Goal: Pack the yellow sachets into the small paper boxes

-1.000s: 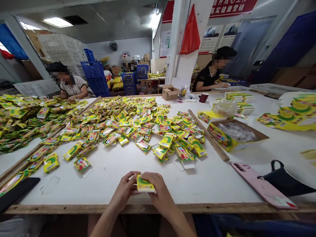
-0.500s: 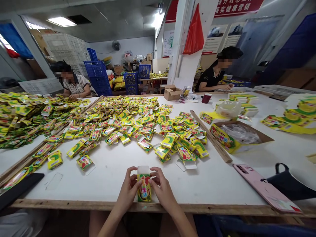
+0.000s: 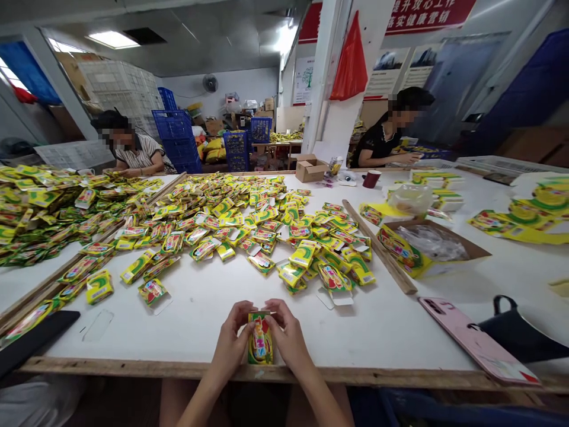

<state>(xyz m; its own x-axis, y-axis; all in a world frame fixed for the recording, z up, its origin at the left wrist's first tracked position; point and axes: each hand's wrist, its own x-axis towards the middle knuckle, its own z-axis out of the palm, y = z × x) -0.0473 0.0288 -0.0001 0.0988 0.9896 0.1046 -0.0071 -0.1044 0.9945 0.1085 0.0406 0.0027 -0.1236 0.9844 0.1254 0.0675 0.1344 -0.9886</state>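
Between my two hands is a small printed candy box (image 3: 260,343), yellow and green with colourful lettering, standing close to the table's front edge. My left hand (image 3: 236,329) grips its left side, thumb on the printed face. On the right side, my right hand (image 3: 283,330) holds it the same way. The fingers of both hands curl over the box's top end, so the flap there is mostly hidden. Beyond my hands lies a heap of similar small boxes (image 3: 262,228), several with white flaps sticking out.
A wooden strip (image 3: 377,246) borders the heap on the right. Past it are an open carton (image 3: 422,246) with clear plastic bags, a pink phone (image 3: 478,338) and a dark strapped item (image 3: 520,332). A black flat object (image 3: 40,341) lies front left. Two people sit across the table.
The white top flap stood up from the box before; now it is folded down under my fingers. Both hands have shifted inward over the box's top end.
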